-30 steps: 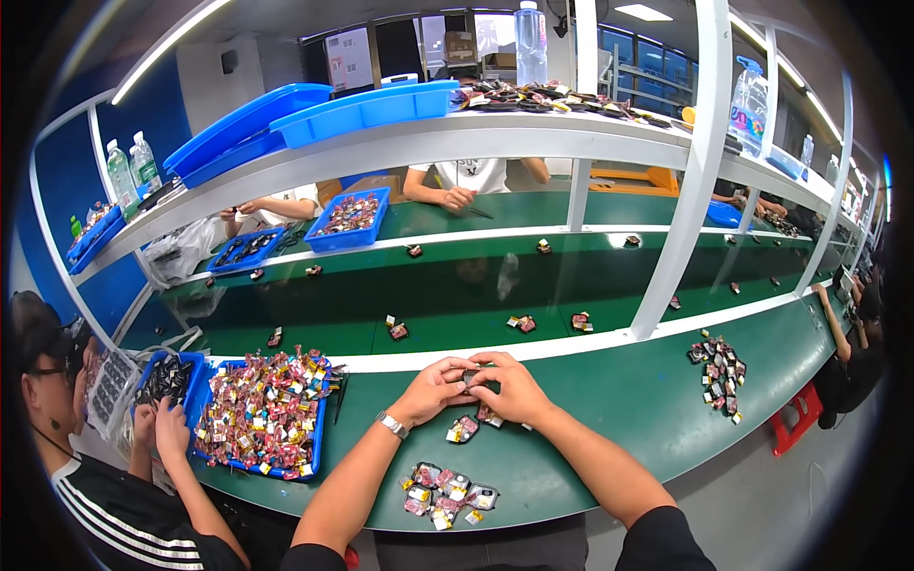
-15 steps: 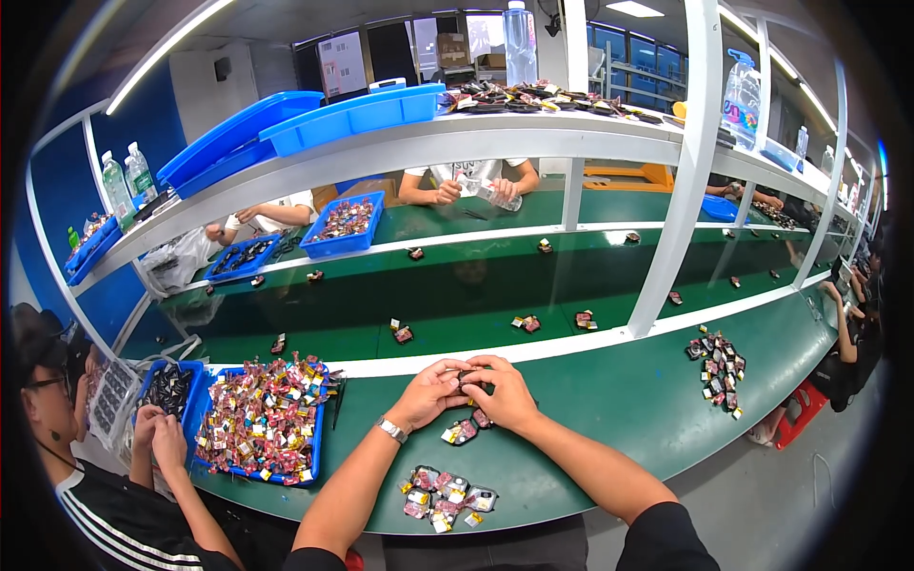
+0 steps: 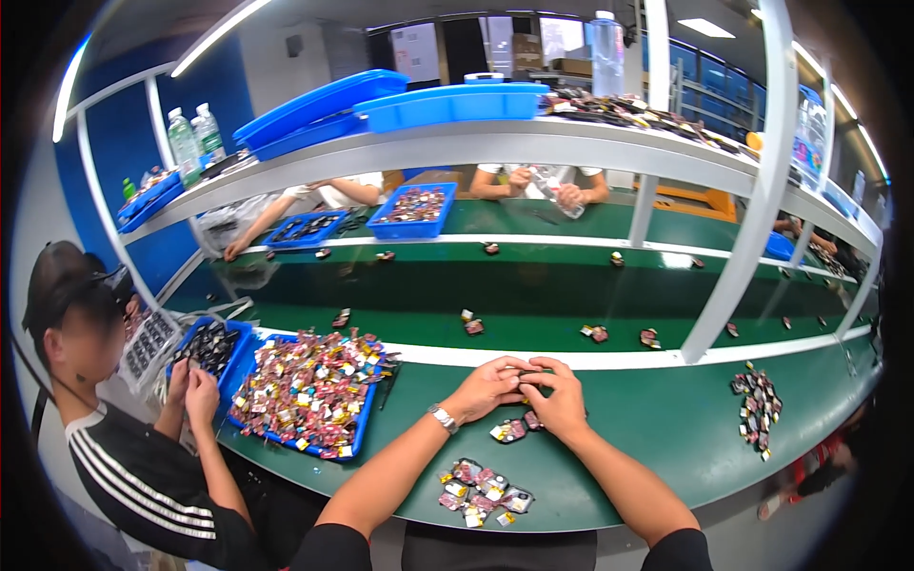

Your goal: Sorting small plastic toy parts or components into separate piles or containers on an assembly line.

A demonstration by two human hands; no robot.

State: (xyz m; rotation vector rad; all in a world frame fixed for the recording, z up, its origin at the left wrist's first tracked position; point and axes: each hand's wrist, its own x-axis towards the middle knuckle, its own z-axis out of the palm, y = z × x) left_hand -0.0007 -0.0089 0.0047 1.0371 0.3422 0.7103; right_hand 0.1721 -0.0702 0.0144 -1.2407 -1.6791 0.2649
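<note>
Both my hands meet over the green tabletop (image 3: pixel 609 457), close to the white rail. My left hand (image 3: pixel 487 388), with a metal watch band on its wrist, has its fingers curled together against those of my right hand (image 3: pixel 554 395). A small black part sits between their fingertips, mostly hidden by the fingers. Just below my hands lie a few small black casings (image 3: pixel 512 430) with pink, white and yellow bits. Closer to my body is a cluster of several similar casings (image 3: pixel 484 490).
To the left, a blue tray (image 3: pixel 357 440) holds a heap of small coloured parts, beside a blue bin (image 3: pixel 249 335) of black pieces where a co-worker (image 3: pixel 152 457) sits. More casings (image 3: pixel 757 409) lie right. Beyond the white rail (image 3: pixel 590 362), casings dot a green belt (image 3: pixel 533 295). A shelf (image 3: pixel 457 147) spans above.
The whole view has swung left, so the scene sits further right. My hands stay together on the small part with only slight finger movement. Casings on the belt have shifted slightly.
</note>
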